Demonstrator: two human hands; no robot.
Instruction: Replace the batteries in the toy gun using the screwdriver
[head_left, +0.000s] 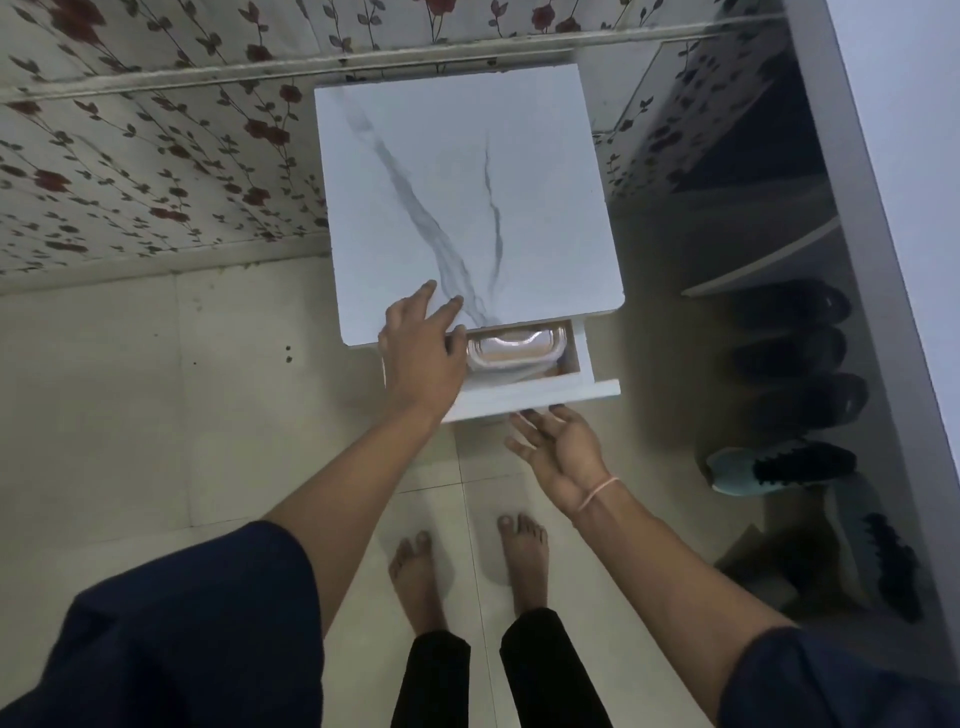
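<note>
Clear plastic box (511, 349) in the half-open drawer (524, 397) looks light and slick, best lifted by its rim; left hand (422, 358) lies spread-fingered on the cabinet's (457, 182) front edge, right hand (560, 449) loose-fingered under the drawer front, toy gun unseen.

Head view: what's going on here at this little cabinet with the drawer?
A person stands barefoot over a small white marble-patterned cabinet whose drawer is partly open. The left hand lies with straight fingers over the front edge of the top. The right hand is open, palm up, with its fingertips at the drawer's front. A clear plastic container sits inside the drawer. Nothing needed for the battery job is in view.
</note>
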